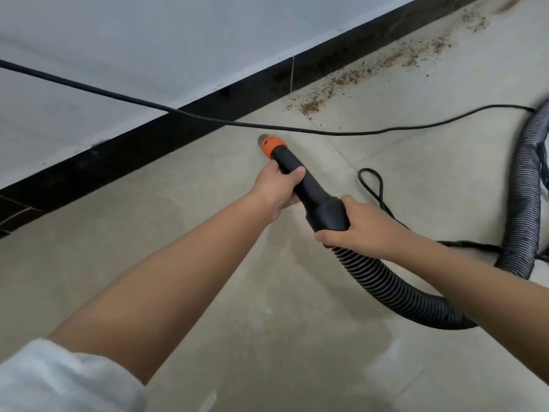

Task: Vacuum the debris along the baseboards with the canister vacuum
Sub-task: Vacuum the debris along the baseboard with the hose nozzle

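Note:
A black vacuum nozzle [300, 179] with an orange tip [271, 145] points down at the grey floor, a short way out from the black baseboard [142, 150]. My left hand [276, 190] grips the nozzle's narrow front part. My right hand [359, 230] holds the thick rear collar where the ribbed black hose [395, 288] joins. Brown crumbly debris [353, 78] lies in a band along the baseboard, up and to the right of the tip. The canister itself is out of view.
A thin black power cord [208, 118] hangs across the view from the left and runs along the floor to the right. Another loop of cord [371, 181] lies beside the nozzle. The hose curves up along the right edge [528, 185]. The white wall [148, 49] stands above the baseboard.

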Demonstrator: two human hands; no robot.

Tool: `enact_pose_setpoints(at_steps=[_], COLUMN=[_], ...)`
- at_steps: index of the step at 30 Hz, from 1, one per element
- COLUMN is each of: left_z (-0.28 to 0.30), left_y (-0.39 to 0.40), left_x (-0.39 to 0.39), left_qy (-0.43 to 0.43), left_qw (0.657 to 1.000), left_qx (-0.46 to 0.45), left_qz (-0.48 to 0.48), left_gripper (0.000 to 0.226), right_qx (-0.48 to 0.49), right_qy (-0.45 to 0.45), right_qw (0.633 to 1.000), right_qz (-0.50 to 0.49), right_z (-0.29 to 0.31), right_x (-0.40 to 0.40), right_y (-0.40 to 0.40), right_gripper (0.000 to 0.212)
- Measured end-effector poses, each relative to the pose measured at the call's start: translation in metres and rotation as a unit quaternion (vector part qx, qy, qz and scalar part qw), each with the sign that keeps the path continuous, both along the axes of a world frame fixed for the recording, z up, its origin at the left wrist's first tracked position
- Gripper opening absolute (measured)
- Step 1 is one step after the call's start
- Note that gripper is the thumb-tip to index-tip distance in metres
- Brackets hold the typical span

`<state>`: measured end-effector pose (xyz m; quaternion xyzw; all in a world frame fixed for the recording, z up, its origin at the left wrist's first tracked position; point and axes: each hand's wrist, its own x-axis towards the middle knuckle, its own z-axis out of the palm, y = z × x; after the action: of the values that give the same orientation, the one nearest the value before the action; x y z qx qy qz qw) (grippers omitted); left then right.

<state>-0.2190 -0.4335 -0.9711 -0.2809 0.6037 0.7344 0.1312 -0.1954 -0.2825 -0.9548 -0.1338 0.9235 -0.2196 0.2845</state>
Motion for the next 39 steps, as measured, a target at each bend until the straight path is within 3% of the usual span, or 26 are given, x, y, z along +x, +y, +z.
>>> enact_pose_setpoints(at_steps=[8,13,16,18,20,24,27,30,32,34,39], left_z=[-0.009,-0.014,-0.017,-0.016,-0.014,-0.001,0.015,0.026,0.029,0.031,0.048], left_y=[0.048,0.087,0.116,0.127,0.132,0.131,0.116,0.094,0.084,0.081,0.111], left_x=[0.056,0.078,0.093,0.092,0.087,0.075,0.063,0.054,0.055,0.059,0.064], left_qy=[-0.056,-0.157,-0.188,-0.205,-0.213,-0.184,-0.135,-0.111,-0.107,-0.110,-0.153], left_qw=[0.995,0.986,0.980,0.977,0.975,0.980,0.987,0.982,0.978,0.976,0.978], left_qx=[0.053,-0.038,-0.027,0.004,0.030,0.045,0.087,0.142,0.159,0.172,0.140], left_qz=[-0.056,-0.034,-0.061,-0.059,-0.055,-0.062,-0.014,0.061,0.078,0.070,-0.030], left_gripper=[0.052,0.066,0.073,0.070,0.065,0.048,0.031,0.013,0.017,0.026,0.014], right_qx=[0.037,0.083,0.100,0.100,0.042,-0.042,-0.053,-0.075,-0.063,-0.039,-0.004], right_qy=[-0.105,-0.226,-0.273,-0.243,-0.224,-0.157,-0.116,-0.152,-0.178,-0.188,-0.184], right_qw=[0.994,0.968,0.955,0.964,0.972,0.973,0.979,0.978,0.978,0.979,0.975], right_qz=[0.002,0.066,0.059,0.028,-0.064,-0.165,-0.160,-0.125,-0.088,-0.069,-0.123], right_z=[-0.002,0.007,0.008,0.005,0.002,0.006,0.025,0.055,0.070,0.080,0.090], right_x=[0.059,0.074,0.091,0.105,0.118,0.123,0.095,0.065,0.055,0.054,0.066], right_y=[0.059,0.089,0.111,0.124,0.130,0.124,0.107,0.084,0.074,0.073,0.103], right_gripper=[0.041,0.029,0.028,0.042,0.059,0.049,0.036,0.026,0.019,0.018,0.035])
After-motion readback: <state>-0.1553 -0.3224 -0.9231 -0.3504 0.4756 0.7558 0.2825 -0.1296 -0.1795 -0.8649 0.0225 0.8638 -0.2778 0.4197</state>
